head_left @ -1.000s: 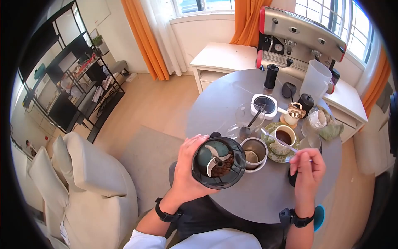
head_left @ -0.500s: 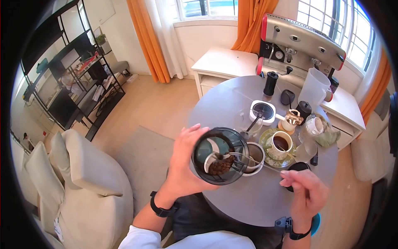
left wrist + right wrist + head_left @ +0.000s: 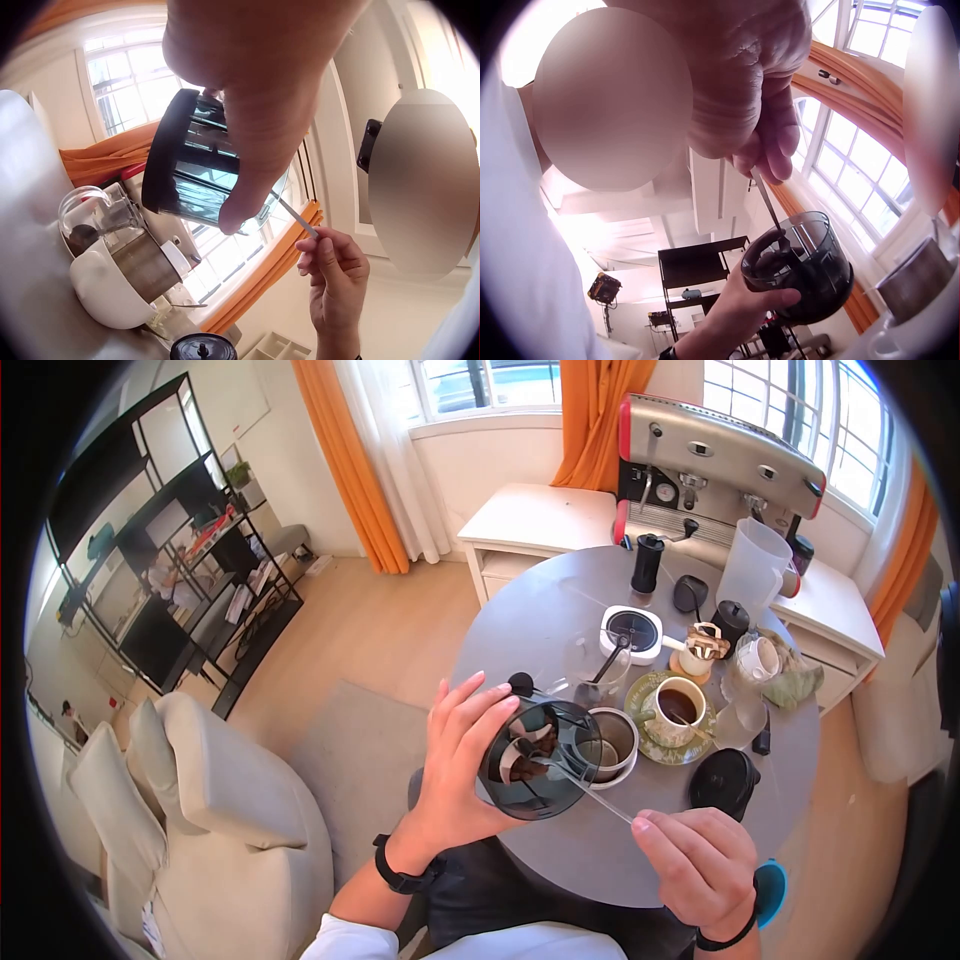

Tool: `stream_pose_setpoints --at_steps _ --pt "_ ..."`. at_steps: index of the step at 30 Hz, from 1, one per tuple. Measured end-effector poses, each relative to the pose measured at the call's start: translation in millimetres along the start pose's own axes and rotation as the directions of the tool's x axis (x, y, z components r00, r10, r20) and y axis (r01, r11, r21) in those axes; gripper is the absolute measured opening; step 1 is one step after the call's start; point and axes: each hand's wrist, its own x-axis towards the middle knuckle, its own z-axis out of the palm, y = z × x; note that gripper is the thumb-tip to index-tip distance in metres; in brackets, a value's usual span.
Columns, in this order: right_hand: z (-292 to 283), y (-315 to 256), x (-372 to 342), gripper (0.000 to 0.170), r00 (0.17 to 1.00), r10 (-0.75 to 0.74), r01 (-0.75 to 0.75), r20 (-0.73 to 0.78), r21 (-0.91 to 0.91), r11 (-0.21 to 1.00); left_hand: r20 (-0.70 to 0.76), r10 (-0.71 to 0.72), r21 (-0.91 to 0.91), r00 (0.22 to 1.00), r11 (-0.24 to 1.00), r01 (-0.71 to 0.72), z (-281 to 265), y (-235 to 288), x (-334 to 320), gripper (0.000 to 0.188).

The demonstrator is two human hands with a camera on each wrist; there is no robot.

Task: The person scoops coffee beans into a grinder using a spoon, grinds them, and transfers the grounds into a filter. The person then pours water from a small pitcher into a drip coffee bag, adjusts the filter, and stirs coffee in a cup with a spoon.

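Over the round grey surface (image 3: 510, 615), a smoky see-through grinder cup (image 3: 538, 788) is held up at a tilt, its mouth facing back toward the person, with the left grip (image 3: 455, 760) clasping its side. The right grip (image 3: 700, 860) pinches a slim metal spoon (image 3: 605, 801), its long axis slanting forward and leftward, far end inside the cup.

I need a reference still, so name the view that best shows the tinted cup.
The head view: it looks into the tinted cup, showing the curved blade. The left wrist view shows its side, partly behind the left hand; the right wrist view shows it tilted, its interior murky.
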Motion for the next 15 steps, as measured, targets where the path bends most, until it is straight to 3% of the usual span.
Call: stream_pose_setpoints --at_steps 5,8,11,13,15 --pt "1 1 -6 0.031 0.997 0.079 -0.079 0.004 -0.028 0.997 -0.088 0.118 -0.061 0.989 0.990 -0.124 8 -12 -2 0.112" --pt "12 7 -12 0.030 1.000 -0.024 0.024 0.002 -0.062 0.998 -0.041 -0.004 -0.114 0.999 0.994 0.000 13 -10 1 0.108" --pt "6 10 -16 0.032 0.998 0.006 -0.013 -0.063 -0.110 0.994 -0.100 0.003 -0.087 0.995 0.996 -0.012 8 6 4 0.109" --pt "11 11 -18 0.034 0.999 0.033 -0.037 -0.042 -0.087 0.996 -0.010 -0.029 0.012 1.000 1.000 0.029 10 7 14 0.111" --pt "14 20 -18 0.036 0.998 0.047 -0.051 -0.040 -0.097 0.994 -0.037 -0.053 -0.018 0.998 0.998 0.053 13 9 18 0.108"
